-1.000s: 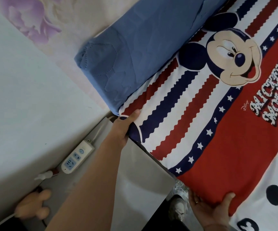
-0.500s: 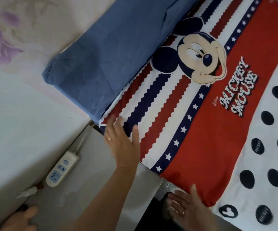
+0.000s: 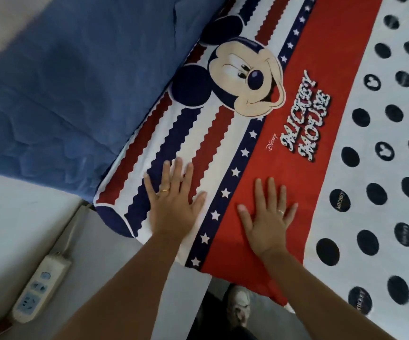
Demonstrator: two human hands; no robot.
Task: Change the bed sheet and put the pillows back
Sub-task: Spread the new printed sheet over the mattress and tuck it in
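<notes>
A bed sheet [image 3: 321,57] printed with a cartoon mouse, red, white and navy stripes, a red band and black dots covers the bed. A blue pillow [image 3: 71,89] lies along the head of the bed at the upper left. My left hand [image 3: 174,204] lies flat, fingers spread, on the striped corner of the sheet. On the red band to its right my right hand [image 3: 267,222] presses flat as well, fingers straight. Both hands sit near the sheet's front edge and hold nothing.
A white power strip [image 3: 41,288] with its cord lies on the grey floor by the white wall [image 3: 14,229] at the lower left. A shoe [image 3: 237,305] shows on the dark floor below the sheet's edge.
My left hand left the sheet's corner edge and came up flat onto the stripes. My right hand let go of the red edge and moved up flat onto the red band.
</notes>
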